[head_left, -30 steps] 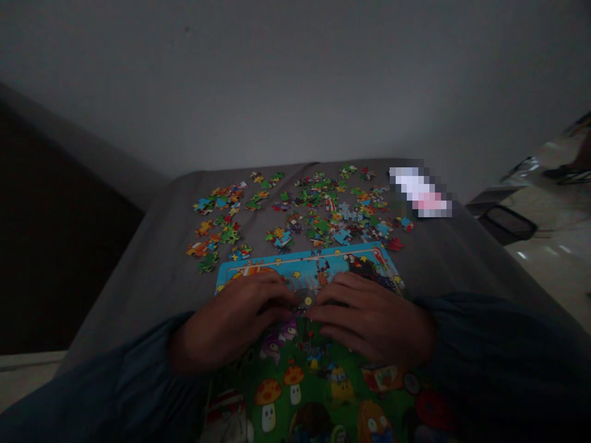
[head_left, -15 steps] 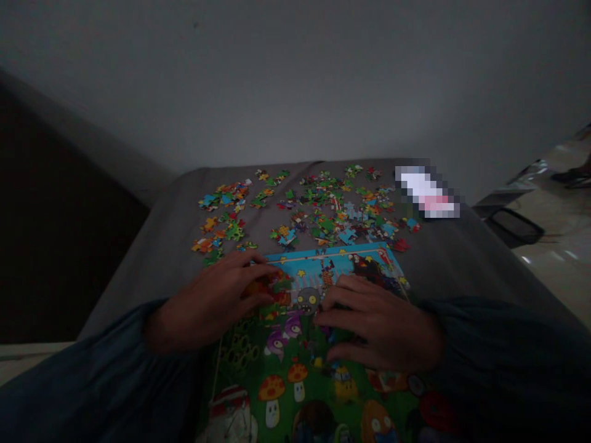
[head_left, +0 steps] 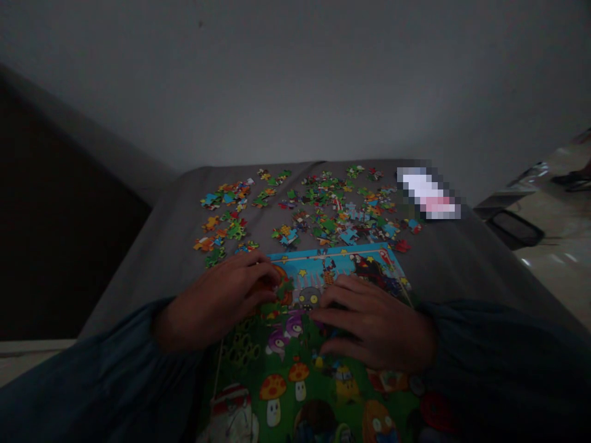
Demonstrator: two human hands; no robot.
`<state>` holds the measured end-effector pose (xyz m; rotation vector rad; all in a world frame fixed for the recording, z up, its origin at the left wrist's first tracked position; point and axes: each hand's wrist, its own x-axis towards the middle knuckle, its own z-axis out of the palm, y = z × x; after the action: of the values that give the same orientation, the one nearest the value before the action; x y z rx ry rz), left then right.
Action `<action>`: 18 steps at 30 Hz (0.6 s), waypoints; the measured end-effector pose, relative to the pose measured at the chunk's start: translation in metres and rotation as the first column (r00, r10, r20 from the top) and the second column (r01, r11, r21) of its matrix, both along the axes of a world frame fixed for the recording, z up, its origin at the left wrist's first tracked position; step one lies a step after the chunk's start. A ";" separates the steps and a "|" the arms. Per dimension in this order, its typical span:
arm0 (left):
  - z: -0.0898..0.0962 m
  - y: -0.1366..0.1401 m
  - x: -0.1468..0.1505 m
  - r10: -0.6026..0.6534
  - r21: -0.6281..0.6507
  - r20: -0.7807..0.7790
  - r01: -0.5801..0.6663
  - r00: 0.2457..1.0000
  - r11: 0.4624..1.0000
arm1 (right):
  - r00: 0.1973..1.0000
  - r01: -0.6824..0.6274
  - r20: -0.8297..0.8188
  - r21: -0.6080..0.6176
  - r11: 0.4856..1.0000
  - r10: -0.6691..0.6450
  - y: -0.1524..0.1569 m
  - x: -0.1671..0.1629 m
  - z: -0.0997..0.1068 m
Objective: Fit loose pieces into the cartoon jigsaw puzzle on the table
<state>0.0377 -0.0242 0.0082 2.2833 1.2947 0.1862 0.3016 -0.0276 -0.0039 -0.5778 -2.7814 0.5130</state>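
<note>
The left hand (head_left: 221,298) lies palm down on the upper left part of the jigsaw puzzle (head_left: 295,369), its fingers curled loosely over the orange patch near the top border; in this dim light it is hard to tell whether a piece is pinched beneath the fingertips or whether they merely press on the picture; the right hand (head_left: 376,323) lies flat on the puzzle just beside it, fingers stretched out and spread toward the left, gripping nothing that can be seen, the tips close to a grey cartoon face (head_left: 308,299) that sits between the two hands; both wrists come out of dark blue sleeves (head_left: 498,357); the puzzle rests on a grey cloth-covered surface (head_left: 152,271) close to the person, its blue top strip with yellow stars at the far edge, green ground with mushrooms (head_left: 272,394) nearer the camera; beyond the top edge a wide scatter of loose puzzle pieces (head_left: 323,209) lies on the cloth, with a smaller cluster (head_left: 221,215) to the left, apart from the main spread; a blurred white and pink object (head_left: 429,194) lies at the far right of the pieces; a plain grey wall (head_left: 295,80) rises behind.
</note>
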 end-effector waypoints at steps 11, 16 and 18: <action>0.004 -0.004 0.003 0.057 -0.104 0.037 -0.053 0.998 0.993 | 0.999 -0.005 -0.042 0.002 1.000 0.005 0.000 0.003 -0.001; 0.006 -0.005 0.005 0.078 -0.136 0.049 -0.070 0.996 0.988 | 0.998 -0.037 -0.058 -0.041 0.998 0.034 0.002 0.005 -0.002; 0.007 -0.005 0.005 0.069 -0.134 0.047 -0.062 0.997 0.989 | 0.997 -0.063 -0.055 -0.066 0.996 0.059 0.004 0.006 -0.003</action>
<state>0.0426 -0.0291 0.0150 2.1136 1.3169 0.1753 0.3077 -0.0241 -0.0069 -0.4872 -2.7479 0.6281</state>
